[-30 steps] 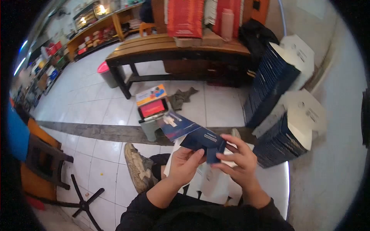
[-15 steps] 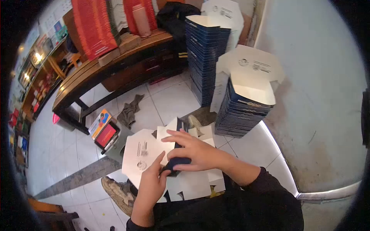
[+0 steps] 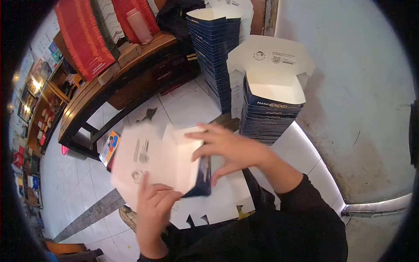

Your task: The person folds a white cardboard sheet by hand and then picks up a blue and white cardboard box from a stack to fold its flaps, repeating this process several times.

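Observation:
A folded paper box [image 3: 185,163], white inside and dark blue outside, is held over my lap with its printed white lid flap [image 3: 144,159] spread to the left, slightly blurred. My left hand [image 3: 157,205] grips the box's near corner, thumb and fingers pinching its edge. At the box's right side, my right hand [image 3: 222,150] has its fingers spread over the rim and wall, the thumb apart. Beneath the box, flat white cardboard sheets [image 3: 227,201] with cut slots lie on my lap.
Two tall stacks of nested blue boxes, a nearer one [image 3: 270,113] and a farther one [image 3: 214,56], stand by the wall. A wooden bench [image 3: 118,72] holds red packs and a bottle. A colourful card [image 3: 109,148] is at the left.
The box has been opened out and lifted, its walls now upright and its inside showing. My left hand has moved left and down, and my right hand has shifted slightly right. The view has shifted.

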A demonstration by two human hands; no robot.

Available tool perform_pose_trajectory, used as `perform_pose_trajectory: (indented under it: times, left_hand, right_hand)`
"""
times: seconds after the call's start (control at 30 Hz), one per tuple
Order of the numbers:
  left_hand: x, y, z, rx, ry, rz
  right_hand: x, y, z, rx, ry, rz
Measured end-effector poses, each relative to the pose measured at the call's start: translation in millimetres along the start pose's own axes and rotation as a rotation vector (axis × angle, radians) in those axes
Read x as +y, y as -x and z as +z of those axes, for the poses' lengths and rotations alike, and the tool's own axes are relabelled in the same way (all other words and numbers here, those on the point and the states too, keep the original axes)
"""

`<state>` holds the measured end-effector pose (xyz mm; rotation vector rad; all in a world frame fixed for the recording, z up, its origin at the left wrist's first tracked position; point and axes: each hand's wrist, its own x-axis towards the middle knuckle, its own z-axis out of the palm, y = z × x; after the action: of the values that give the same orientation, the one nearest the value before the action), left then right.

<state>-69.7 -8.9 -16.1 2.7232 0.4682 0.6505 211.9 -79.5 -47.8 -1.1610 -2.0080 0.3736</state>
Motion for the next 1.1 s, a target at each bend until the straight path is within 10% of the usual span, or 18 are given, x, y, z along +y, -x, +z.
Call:
perform_pose_trajectory:
  times: [0.1, 0.2, 0.27, 0.37, 0.47, 0.7, 0.93, 1.0, 1.1]
  left_hand:
    - [-2.0, -23.1, -27.2, -0.017, -0.28, 0.194]
    - [-14.5, -63.9, -20.6, 0.924, -0.222, 0.274]
    - [-9.9, -107.8, 4.4, 1.021, 0.142, 0.254]
    - [10.1, -168.7, 45.1, 0.39, -0.031, 0.399]
    - [28.1, -218.2, 114.3, 0.219, 0.194, 0.56]
    - [-1.5, -242.4, 166.0, 0.156, 0.194, 0.77]
    - [11.3, -233.3, 154.6, 0.269, 0.491, 0.32]
    - [2.8, -235.9, 147.7, 0.174, 0.257, 0.48]
    - [6.1, -240.7, 133.8, 0.118, 0.244, 0.518]
  right_hand:
    - [-1.1, 21.6, -45.0, 0.04, 0.293, 0.111]
    - [-29.7, 41.2, -82.5, 0.472, 0.505, -0.01]
    - [-32.6, 62.1, -101.9, 0.534, 0.642, 0.05]
    - [-16.1, 83.9, -122.6, 0.7, 0.847, 0.009]
    - [26.5, 109.8, -127.6, 0.726, 0.832, 0.142]
    - [45.7, 151.7, -135.8, 0.742, 0.983, 0.199]
    - [67.1, 163.2, -132.4, 0.762, 0.672, 0.173]
    - [79.2, 144.5, -125.5, 1.317, 0.518, 0.047]
    - [79.6, 131.2, -121.3, 1.329, 0.291, 0.126]
